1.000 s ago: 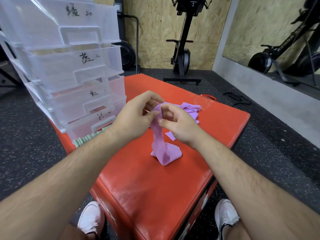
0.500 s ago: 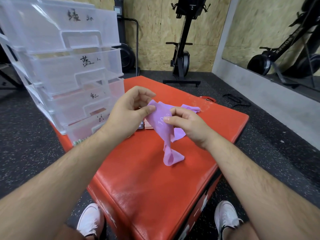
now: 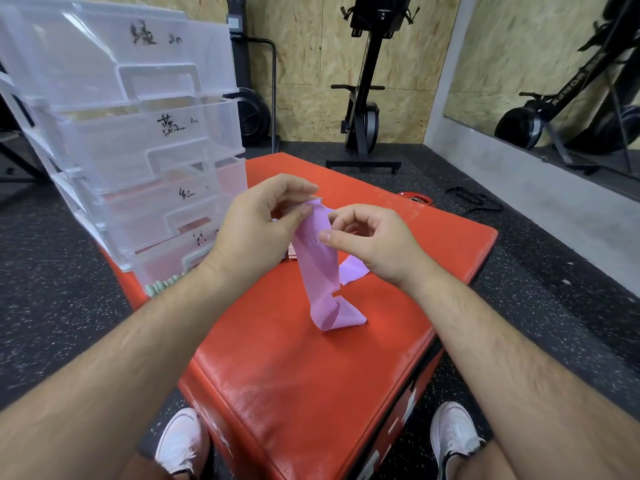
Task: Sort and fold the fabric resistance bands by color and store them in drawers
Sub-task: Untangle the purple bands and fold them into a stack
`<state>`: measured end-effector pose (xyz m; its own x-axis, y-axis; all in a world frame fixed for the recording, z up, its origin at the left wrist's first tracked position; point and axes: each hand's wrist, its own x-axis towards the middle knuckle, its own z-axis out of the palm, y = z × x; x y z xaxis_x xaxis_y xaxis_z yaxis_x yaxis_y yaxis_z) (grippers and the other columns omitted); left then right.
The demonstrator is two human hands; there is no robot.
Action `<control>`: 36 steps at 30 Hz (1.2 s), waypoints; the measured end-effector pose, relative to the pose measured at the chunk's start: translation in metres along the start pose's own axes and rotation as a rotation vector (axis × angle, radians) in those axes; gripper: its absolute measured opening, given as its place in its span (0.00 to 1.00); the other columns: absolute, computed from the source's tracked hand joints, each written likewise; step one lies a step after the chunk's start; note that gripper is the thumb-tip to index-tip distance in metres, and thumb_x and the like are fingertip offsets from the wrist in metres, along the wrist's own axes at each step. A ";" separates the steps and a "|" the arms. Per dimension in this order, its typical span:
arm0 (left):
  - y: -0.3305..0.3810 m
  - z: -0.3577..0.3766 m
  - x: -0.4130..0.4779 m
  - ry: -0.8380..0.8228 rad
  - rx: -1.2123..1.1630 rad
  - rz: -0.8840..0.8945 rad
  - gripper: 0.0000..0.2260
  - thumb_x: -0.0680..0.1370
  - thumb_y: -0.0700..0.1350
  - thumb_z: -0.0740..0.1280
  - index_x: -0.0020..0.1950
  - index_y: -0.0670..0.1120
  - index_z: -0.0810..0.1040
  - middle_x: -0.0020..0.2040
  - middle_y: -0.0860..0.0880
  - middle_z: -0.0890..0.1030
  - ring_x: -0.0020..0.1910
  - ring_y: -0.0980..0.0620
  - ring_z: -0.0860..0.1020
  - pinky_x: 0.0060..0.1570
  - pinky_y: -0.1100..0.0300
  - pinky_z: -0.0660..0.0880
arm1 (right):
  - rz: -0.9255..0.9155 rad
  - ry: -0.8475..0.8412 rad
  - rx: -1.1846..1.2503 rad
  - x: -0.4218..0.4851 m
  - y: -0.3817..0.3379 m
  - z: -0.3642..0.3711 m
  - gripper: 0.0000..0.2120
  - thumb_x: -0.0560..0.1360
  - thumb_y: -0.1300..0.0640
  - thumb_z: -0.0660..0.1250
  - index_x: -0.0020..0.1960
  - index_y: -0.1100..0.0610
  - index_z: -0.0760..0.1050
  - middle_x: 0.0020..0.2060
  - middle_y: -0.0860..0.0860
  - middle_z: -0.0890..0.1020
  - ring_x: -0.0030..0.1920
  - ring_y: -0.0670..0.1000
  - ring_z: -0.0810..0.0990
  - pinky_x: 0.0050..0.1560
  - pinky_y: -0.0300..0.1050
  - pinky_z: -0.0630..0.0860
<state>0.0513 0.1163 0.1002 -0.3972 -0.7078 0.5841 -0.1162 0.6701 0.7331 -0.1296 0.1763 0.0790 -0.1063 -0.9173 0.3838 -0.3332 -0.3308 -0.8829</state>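
Clear plastic drawers [image 3: 138,140] stand at ten o'clock on the desk [image 3: 294,375], the lower ones showing pink contents, with green bands [image 3: 161,285] at their foot. At centre, the fingers of the left hand [image 3: 256,233] and right hand [image 3: 374,244] pinch the purple band [image 3: 317,268] at its top. It hangs straighter than before, its tail on the desk.
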 end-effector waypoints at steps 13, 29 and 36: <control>0.006 -0.007 -0.002 0.003 -0.113 -0.017 0.13 0.78 0.31 0.65 0.57 0.44 0.80 0.52 0.49 0.85 0.55 0.53 0.83 0.60 0.47 0.77 | -0.108 -0.013 0.067 0.006 -0.001 0.018 0.06 0.75 0.63 0.73 0.40 0.58 0.79 0.35 0.47 0.78 0.38 0.47 0.74 0.43 0.44 0.73; -0.010 -0.032 0.005 0.293 -0.338 -0.179 0.09 0.77 0.30 0.66 0.53 0.42 0.80 0.48 0.49 0.85 0.49 0.55 0.83 0.53 0.62 0.77 | 0.303 -0.331 -0.282 -0.004 0.017 -0.009 0.17 0.71 0.49 0.78 0.27 0.50 0.76 0.28 0.40 0.70 0.31 0.42 0.68 0.35 0.35 0.64; -0.041 -0.040 0.000 0.388 -0.320 -0.350 0.10 0.77 0.34 0.67 0.51 0.48 0.80 0.46 0.50 0.84 0.43 0.56 0.80 0.44 0.63 0.75 | 0.409 -0.448 -0.252 -0.020 0.039 -0.038 0.17 0.70 0.52 0.77 0.29 0.54 0.74 0.39 0.48 0.74 0.43 0.46 0.72 0.52 0.46 0.65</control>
<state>0.0923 0.0799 0.0847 -0.0170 -0.9440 0.3295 0.1234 0.3251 0.9376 -0.1762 0.1902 0.0471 0.1111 -0.9796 -0.1672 -0.5640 0.0764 -0.8223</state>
